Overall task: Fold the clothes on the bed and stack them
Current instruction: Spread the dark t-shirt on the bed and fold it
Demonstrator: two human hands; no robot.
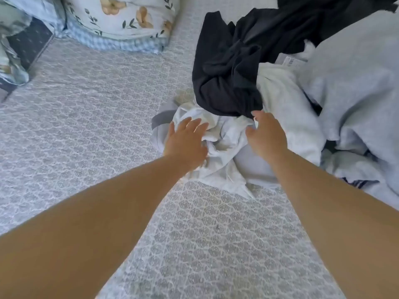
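Reaching both spread, empty hands, left hand (pixel 185 139) and right hand (pixel 266 137), I judge the crumpled white cotton garment (pixel 224 145) light and limp, best pinched at its edges.

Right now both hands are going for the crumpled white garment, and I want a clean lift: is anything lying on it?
Yes. The dark garment overlaps the far edge of the white garment, just beyond the right hand. Nothing lies between the left hand and the cloth.

Crumpled white cotton-like cloth garment (pixel 224 134), matt; dark navy soft matt fabric garment (pixel 228 67); grey-patterned quilted textured bedspread (pixel 86 104); floral cloth pillow (pixel 121 16).
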